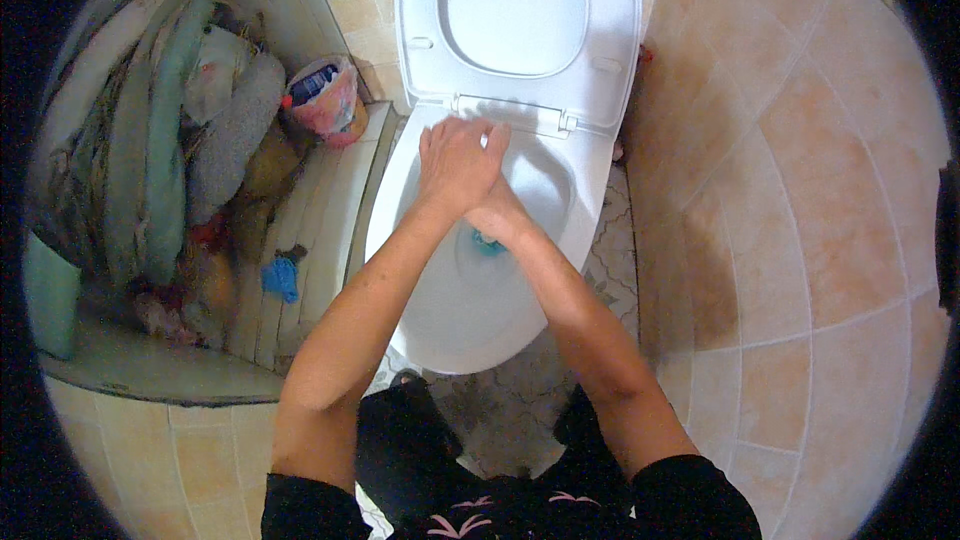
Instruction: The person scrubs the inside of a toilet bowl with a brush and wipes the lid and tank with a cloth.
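Both of my hands are over the bowl of a white toilet (442, 315), one across the other. My left hand (456, 157) lies on top, its fingers bent and pointing toward the seat hinge. Beneath it, my right hand (491, 214) is mostly hidden from the wrist onward. A small blue-green thing (489, 242) with a whitish bit shows down in the bowl, just below my right hand. Whether it joins something in my hands cannot be made out. The raised toilet seat (517, 75) stands upright behind my hands, against the lid.
On the left, a waste bin (330, 105) with a pink liner stands near a heap of cloth-like items (157, 127), seen dimly. A crumpled blue item (280, 277) lies on the ledge (315, 217). A tiled wall (780, 240) rises close on the right.
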### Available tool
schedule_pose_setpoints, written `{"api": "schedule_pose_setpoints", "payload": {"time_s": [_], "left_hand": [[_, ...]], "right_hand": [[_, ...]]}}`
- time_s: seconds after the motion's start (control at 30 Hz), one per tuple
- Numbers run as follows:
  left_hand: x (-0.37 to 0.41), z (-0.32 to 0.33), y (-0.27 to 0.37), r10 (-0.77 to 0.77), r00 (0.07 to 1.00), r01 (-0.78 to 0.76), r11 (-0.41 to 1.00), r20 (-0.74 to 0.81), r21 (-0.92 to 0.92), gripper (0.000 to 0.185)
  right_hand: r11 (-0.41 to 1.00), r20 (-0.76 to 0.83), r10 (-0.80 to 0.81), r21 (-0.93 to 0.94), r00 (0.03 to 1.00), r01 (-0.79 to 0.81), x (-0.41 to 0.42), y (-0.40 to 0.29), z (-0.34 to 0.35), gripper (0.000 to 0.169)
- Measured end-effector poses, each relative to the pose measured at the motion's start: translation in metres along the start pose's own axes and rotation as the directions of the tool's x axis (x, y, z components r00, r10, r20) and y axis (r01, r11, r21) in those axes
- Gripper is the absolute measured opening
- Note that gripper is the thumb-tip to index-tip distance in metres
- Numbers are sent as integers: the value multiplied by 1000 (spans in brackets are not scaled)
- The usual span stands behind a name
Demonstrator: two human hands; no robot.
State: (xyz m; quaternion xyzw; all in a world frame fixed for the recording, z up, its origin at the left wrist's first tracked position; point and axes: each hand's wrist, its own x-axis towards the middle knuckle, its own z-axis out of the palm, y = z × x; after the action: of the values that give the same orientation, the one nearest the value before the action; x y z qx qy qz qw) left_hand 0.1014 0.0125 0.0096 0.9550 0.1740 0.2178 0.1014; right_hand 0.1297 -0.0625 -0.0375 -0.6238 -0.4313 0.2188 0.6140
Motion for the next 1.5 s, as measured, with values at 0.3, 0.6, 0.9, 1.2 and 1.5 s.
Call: {"api": "schedule_pose_setpoints", "payload": {"time_s": [0.3,0.6,0.9,1.2,1.5], "left_hand": [[-77,21,-28,-39,991,43,999,-127,27,30],[-203,-51,-74,-570,764,295,725,-302,-622,31],[-237,-70,-76,-535,814,329,747,-227,-578,27],[-246,-83,-57,-456,883,313,751,-113,-582,23],[-250,-71,-68,-391,907,270,826,-156,-495,24]], "right_hand": [[999,-91,25,-43,996,-29,-21,48,19,22],[975,-330,6,212,944,68,-33,-105,-32,13],[995,-282,-44,78,958,69,-52,-108,11,14],[997,-376,-21,61,926,47,-44,-95,6,14],[976,-495,-133,87,858,202,-68,-123,21,13]]}}
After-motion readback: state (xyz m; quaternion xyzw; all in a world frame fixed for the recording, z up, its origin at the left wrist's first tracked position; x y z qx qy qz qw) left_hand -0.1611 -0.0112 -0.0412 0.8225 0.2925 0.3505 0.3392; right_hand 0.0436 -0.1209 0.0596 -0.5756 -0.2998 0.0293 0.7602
